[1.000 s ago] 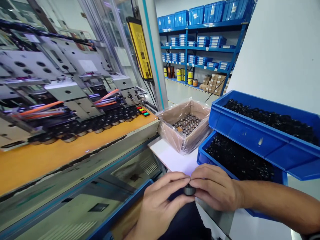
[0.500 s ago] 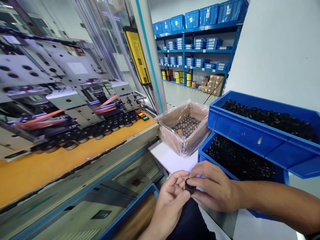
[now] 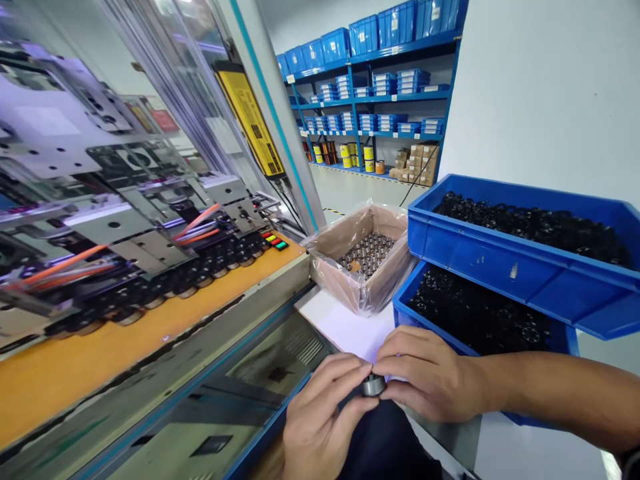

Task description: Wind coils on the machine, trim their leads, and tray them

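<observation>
Your left hand (image 3: 323, 410) and right hand (image 3: 433, 373) meet low before you, fingers of both pinching a small silver-and-black cylinder (image 3: 373, 385) between them, white counter (image 3: 345, 325) just beyond, blue bins (image 3: 475, 252) rightward, stocked blue shelves (image 3: 430, 95) behind

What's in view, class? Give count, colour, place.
round part: 1, black and grey, bottom centre
near bins: 2, blue, right
loose parts: many, black, inside near bins
lined carton: 1, brown, centre
machine: 1, grey, left
worktop: 1, orange, left
discs: many, black-topped, on worktop
boxy unit: 1, yellow, beside post
shelving: 1, blue, background
shelf bins: many, blue, shelving
boxes: several, brown, low on shelving
left hand: 1, bare, holding round part
right hand: 1, bare, holding round part
</observation>
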The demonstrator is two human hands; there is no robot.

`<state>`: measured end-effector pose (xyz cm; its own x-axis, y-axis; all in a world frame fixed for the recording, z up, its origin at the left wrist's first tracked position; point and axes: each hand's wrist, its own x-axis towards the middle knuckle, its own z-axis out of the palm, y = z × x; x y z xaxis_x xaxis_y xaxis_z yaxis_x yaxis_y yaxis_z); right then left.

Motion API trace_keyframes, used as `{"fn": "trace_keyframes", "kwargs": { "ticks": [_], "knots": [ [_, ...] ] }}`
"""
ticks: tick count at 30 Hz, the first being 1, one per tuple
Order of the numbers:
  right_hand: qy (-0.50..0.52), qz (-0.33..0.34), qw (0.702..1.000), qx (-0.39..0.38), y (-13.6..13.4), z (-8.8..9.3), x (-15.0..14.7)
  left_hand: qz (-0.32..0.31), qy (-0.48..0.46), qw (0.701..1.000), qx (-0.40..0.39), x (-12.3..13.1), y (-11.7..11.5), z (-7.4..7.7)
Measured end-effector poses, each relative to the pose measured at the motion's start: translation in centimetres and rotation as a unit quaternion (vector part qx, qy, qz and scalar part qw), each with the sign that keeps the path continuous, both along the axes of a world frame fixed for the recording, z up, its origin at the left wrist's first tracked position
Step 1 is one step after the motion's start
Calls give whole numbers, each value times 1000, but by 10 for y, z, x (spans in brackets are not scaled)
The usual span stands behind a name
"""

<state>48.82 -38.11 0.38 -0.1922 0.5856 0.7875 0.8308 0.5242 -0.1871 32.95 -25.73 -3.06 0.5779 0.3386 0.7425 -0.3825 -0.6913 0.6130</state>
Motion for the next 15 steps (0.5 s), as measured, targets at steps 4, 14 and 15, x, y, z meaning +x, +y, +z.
{"fn": "trace_keyframes", "kwargs": {
  "ticks": [4, 14, 15],
  "knots": [
    [8, 16, 1000, -20, -2, 1, 1, 10, -7, 1000, 24, 1, -5, -4],
    [-154, -120, 973, -123, 1, -14, 3, 455, 237, 852, 107, -61, 129, 19],
    [-167, -114, 973, -107, 2, -13, 2, 495, 261, 823, 97, -76, 153, 27]
  ]
}}
